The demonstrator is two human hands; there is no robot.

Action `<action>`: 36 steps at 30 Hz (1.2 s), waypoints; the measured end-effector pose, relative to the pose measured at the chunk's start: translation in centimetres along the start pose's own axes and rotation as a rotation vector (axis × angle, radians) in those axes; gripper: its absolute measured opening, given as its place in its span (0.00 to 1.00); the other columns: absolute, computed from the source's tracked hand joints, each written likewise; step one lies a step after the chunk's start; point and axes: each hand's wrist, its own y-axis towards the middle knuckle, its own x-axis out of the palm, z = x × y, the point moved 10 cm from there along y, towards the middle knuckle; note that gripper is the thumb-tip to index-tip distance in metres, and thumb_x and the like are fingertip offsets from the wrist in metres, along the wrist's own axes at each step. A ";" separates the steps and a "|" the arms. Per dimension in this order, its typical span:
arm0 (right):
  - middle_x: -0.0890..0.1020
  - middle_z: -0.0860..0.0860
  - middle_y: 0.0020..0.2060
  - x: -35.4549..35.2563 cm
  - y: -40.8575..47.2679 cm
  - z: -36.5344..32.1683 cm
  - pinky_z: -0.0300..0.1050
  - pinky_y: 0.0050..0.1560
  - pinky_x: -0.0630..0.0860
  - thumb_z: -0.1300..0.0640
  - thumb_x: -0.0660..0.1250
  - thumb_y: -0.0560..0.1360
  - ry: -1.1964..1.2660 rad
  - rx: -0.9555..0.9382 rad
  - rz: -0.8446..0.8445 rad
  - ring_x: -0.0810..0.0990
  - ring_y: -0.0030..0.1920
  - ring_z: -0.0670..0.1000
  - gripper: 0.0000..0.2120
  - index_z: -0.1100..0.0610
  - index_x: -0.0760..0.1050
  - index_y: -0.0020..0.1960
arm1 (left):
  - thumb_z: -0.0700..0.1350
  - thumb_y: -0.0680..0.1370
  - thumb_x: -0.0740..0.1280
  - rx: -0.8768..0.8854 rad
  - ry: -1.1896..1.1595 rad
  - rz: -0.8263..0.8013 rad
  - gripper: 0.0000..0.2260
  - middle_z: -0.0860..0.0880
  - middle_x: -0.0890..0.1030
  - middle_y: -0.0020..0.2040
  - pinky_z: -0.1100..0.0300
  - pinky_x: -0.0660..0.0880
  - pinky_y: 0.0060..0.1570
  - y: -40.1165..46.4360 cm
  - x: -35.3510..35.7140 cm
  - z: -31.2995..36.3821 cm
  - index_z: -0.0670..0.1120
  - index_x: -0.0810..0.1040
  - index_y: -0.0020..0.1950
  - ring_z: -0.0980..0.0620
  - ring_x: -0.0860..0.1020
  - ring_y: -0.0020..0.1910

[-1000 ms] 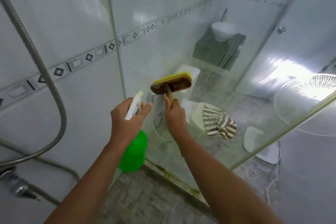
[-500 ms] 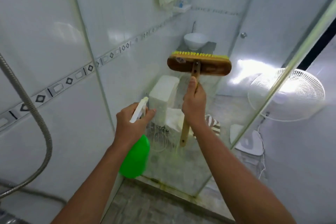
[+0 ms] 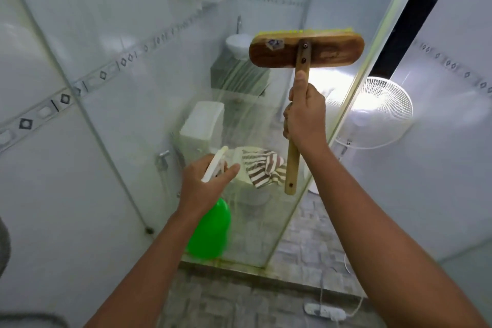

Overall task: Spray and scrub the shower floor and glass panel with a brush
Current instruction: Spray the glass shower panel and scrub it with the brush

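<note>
My right hand [image 3: 306, 117] grips the wooden handle of a scrub brush [image 3: 306, 50]. Its wide wooden head with yellow bristles is held high against the glass panel [image 3: 149, 104], near the panel's right edge. Lower down, my left hand [image 3: 205, 184] holds a green spray bottle [image 3: 210, 231] by its white trigger head, nozzle towards the glass. Streaks run down the glass in front of me. The grey mosaic shower floor [image 3: 213, 303] shows between my arms.
Through the glass stand a white toilet [image 3: 202, 125] with a striped cloth [image 3: 263, 168] on its lid, a small basin [image 3: 237, 45] and a white fan [image 3: 372, 112]. A power strip [image 3: 324, 311] with a cord lies on the floor. White tiled wall closes the left.
The brush has gone from low on the glass to high and to the right. My view has risen and turned right. The spray bottle stays low in my left hand.
</note>
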 end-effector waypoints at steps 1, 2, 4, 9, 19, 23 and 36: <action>0.63 0.45 0.24 0.3 0.1 0.0 0.43 0.25 0.65 0.39 0.52 0.81 -0.018 -0.017 -0.002 0.65 0.22 0.48 0.21 0.51 0.62 0.35 | 0.46 0.75 0.79 -0.001 -0.011 0.014 0.14 0.45 0.77 0.28 0.61 0.70 0.30 -0.1 0.2 -0.2 0.40 0.79 0.36 0.57 0.73 0.27; 0.64 0.47 0.25 0.7 0.1 0.0 0.45 0.26 0.66 0.38 0.52 0.81 -0.038 -0.036 -0.005 0.66 0.24 0.49 0.21 0.50 0.62 0.34 | 0.46 0.75 0.79 -0.009 -0.027 0.033 0.15 0.41 0.78 0.29 0.60 0.70 0.30 -0.1 0.2 -0.4 0.38 0.79 0.36 0.54 0.73 0.27; 0.66 0.50 0.26 1.3 0.1 0.7 0.50 0.26 0.67 0.39 0.52 0.81 -0.083 -0.082 0.002 0.67 0.26 0.54 0.20 0.49 0.64 0.35 | 0.48 0.75 0.78 -0.031 -0.029 0.076 0.18 0.39 0.76 0.28 0.56 0.70 0.29 0.1 -0.1 -0.9 0.35 0.79 0.36 0.50 0.73 0.28; 0.71 0.47 0.30 3.6 -4.3 9.8 0.40 0.30 0.65 0.47 0.52 0.83 -0.278 -0.120 -0.048 0.70 0.30 0.44 0.16 0.54 0.72 0.46 | 0.47 0.75 0.78 0.003 0.067 0.185 0.15 0.38 0.82 0.32 0.51 0.75 0.32 -0.1 -2.8 -2.0 0.37 0.81 0.38 0.47 0.78 0.30; 0.76 0.51 0.33 4.5 -19.7 33.0 0.51 0.35 0.75 0.38 0.51 0.80 -0.588 0.416 -0.337 0.77 0.36 0.54 0.21 0.54 0.70 0.45 | 0.47 0.75 0.78 -0.039 0.124 0.174 0.10 0.51 0.77 0.31 0.68 0.69 0.31 -0.4 -4.0 -5.1 0.45 0.81 0.40 0.59 0.73 0.29; 0.76 0.48 0.32 5.6 -16.6 29.1 0.44 0.32 0.69 0.40 0.53 0.81 -0.490 0.301 -0.295 0.76 0.32 0.47 0.18 0.53 0.72 0.48 | 0.49 0.76 0.78 -0.055 0.142 0.181 0.10 0.48 0.77 0.31 0.66 0.69 0.31 -0.2 -4.5 -5.5 0.45 0.81 0.42 0.58 0.71 0.28; 0.78 0.51 0.35 5.2 -14.2 24.0 0.43 0.31 0.69 0.34 0.49 0.79 -0.491 0.202 -0.249 0.77 0.35 0.49 0.26 0.53 0.74 0.53 | 0.48 0.76 0.77 0.051 0.070 0.250 0.10 0.52 0.77 0.32 0.67 0.70 0.32 0.8 -6.4 -0.5 0.44 0.81 0.42 0.58 0.73 0.30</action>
